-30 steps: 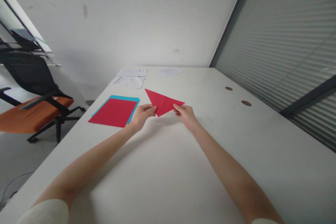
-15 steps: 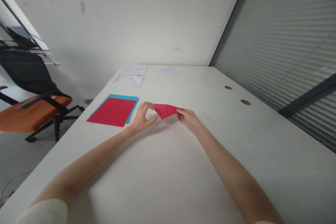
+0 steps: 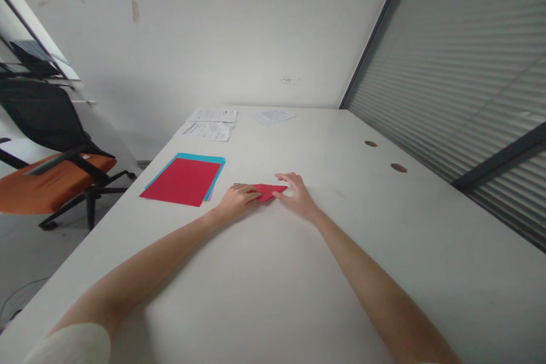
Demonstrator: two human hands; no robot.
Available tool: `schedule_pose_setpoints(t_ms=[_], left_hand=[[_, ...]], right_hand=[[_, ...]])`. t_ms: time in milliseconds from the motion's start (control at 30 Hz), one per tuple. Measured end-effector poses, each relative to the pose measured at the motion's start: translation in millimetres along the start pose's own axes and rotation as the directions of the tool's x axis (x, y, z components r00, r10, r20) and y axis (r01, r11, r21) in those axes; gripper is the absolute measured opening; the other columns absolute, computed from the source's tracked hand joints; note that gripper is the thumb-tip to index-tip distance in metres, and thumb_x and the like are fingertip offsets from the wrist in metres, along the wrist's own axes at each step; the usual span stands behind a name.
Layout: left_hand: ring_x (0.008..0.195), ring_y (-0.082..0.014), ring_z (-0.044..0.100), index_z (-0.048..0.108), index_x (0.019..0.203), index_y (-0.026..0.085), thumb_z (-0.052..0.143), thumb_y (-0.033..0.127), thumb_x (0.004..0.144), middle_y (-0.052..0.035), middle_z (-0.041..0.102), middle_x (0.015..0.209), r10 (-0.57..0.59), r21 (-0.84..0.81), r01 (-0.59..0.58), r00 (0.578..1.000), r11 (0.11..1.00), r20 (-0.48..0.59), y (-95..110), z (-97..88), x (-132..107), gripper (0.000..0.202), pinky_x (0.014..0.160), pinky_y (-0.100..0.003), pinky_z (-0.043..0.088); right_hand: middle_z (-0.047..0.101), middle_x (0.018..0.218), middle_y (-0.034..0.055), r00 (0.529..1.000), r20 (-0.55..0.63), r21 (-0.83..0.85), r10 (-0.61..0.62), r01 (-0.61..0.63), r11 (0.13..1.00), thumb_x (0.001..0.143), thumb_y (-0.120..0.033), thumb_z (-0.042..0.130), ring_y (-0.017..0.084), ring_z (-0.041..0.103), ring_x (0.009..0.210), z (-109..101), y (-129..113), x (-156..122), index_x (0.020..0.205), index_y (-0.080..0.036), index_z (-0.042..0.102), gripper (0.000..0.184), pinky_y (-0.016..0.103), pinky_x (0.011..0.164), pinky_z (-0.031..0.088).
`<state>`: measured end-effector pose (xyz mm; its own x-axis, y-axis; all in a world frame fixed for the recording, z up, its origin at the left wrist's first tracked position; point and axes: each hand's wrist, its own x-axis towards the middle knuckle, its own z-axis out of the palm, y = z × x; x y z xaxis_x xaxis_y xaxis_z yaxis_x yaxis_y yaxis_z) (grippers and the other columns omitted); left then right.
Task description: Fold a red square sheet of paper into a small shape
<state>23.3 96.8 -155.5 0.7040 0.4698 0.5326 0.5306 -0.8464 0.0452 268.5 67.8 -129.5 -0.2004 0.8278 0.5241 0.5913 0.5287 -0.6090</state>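
Note:
A small piece of folded red paper (image 3: 267, 191) lies low on the table in front of me, pointed at its right end. My left hand (image 3: 237, 199) covers its left part, with the fingers over the paper and the thumb against its near side. Around the right tip, my right hand (image 3: 297, 197) is open, index finger and thumb spread apart. The thumb is close to the paper's edge; whether it touches I cannot tell.
Left of my hands lies a stack of coloured sheets, a red sheet (image 3: 183, 181) over a blue sheet (image 3: 200, 157). Printed papers (image 3: 209, 130) rest at the back of the white table (image 3: 273, 290). An orange-seated chair (image 3: 55, 176) stands at left, window blinds (image 3: 460, 91) at right.
The folded red paper has come down and left onto the table. My left hand has closed over its left part, while my right hand has let go of the right end and opened.

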Motion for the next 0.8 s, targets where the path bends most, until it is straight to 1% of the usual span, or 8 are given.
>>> schedule_pose_setpoints(t_ms=[33,100,200,267,367,533,700,800], left_hand=[[0.088,-0.0208,0.070,0.073,0.104,0.022,0.055,0.031,0.095,-0.0082,0.074,0.102,-0.003,-0.004,0.003,1.000,1.000,-0.003,1.1,0.4,-0.1,0.022,0.079,-0.035,0.052],[0.087,-0.0201,0.070,0.074,0.104,0.023,0.054,0.033,0.096,-0.0077,0.074,0.102,-0.008,-0.019,0.008,1.000,1.000,-0.005,4.2,0.5,0.2,0.024,0.078,-0.034,0.053],[0.087,-0.0193,0.070,0.076,0.100,0.023,0.051,0.038,0.097,-0.0072,0.074,0.099,-0.014,-0.065,0.014,1.000,0.998,0.010,10.3,0.1,1.1,0.029,0.080,-0.033,0.053],[0.089,-0.0195,0.070,0.077,0.097,0.023,0.050,0.041,0.097,-0.0075,0.074,0.098,-0.020,-0.097,0.024,0.999,0.995,0.037,14.7,-0.4,1.4,0.032,0.083,-0.034,0.053],[0.094,-0.0202,0.069,0.076,0.101,0.023,0.049,0.038,0.098,-0.0080,0.073,0.103,-0.032,-0.124,0.043,0.996,0.991,0.086,19.8,-1.1,0.9,0.031,0.086,-0.034,0.052],[0.096,-0.0209,0.068,0.075,0.102,0.022,0.050,0.033,0.098,-0.0090,0.072,0.104,-0.065,-0.175,0.081,0.993,0.981,0.095,23.2,-2.3,-0.3,0.028,0.089,-0.036,0.051],[0.111,-0.0254,0.062,0.065,0.125,0.023,0.051,0.035,0.096,-0.0115,0.065,0.127,-0.058,-0.133,0.077,0.988,0.988,0.143,28.4,-9.0,0.9,0.034,0.096,-0.042,0.047],[0.116,-0.0284,0.058,0.062,0.129,0.024,0.051,0.041,0.095,-0.0112,0.064,0.131,-0.056,-0.118,0.082,0.976,0.990,0.212,32.2,-13.6,1.7,0.040,0.099,-0.046,0.044]], right_hand=[[0.065,0.112,0.0082,0.989,0.114,-0.041,-0.094,0.099,0.994,0.079,-0.034,0.075,0.024,0.056,0.106,1.6,-1.8,-2.3,0.123,-0.025,0.065,0.045,0.045,0.099,0.042],[0.067,0.111,0.0077,0.943,0.271,-0.104,-0.191,0.226,0.969,0.085,-0.036,0.070,0.024,0.055,0.105,6.3,-3.3,-5.9,0.116,-0.027,0.070,0.033,0.044,0.098,0.042],[0.070,0.101,0.0069,0.906,0.356,-0.159,-0.230,0.302,0.940,0.092,-0.028,0.061,0.022,0.056,0.097,12.2,2.3,-8.4,0.103,-0.028,0.076,0.019,0.042,0.093,0.042],[0.071,0.098,0.0061,0.904,0.367,-0.165,-0.221,0.297,0.941,0.092,-0.024,0.060,0.021,0.057,0.094,12.9,9.3,-9.0,0.099,-0.029,0.078,0.019,0.040,0.091,0.042],[0.072,0.101,0.0061,0.915,0.360,-0.147,-0.182,0.248,0.958,0.091,-0.024,0.063,0.021,0.058,0.095,10.6,18.4,-10.0,0.098,-0.030,0.078,0.018,0.040,0.090,0.042],[0.073,0.098,0.0059,0.935,0.335,-0.071,-0.115,0.147,0.987,0.089,-0.025,0.064,0.021,0.060,0.094,7.5,21.3,-11.2,0.099,-0.030,0.078,0.017,0.041,0.090,0.041],[0.073,0.095,0.0055,0.927,0.358,-0.048,-0.112,0.138,0.989,0.089,-0.030,0.066,0.021,0.061,0.091,6.9,19.9,-10.7,0.092,-0.029,0.079,0.013,0.039,0.088,0.040],[0.072,0.096,0.0054,0.929,0.356,-0.108,-0.104,0.151,0.983,0.090,-0.033,0.065,0.021,0.060,0.091,7.0,19.2,-12.3,0.097,-0.029,0.078,0.015,0.039,0.087,0.039]])
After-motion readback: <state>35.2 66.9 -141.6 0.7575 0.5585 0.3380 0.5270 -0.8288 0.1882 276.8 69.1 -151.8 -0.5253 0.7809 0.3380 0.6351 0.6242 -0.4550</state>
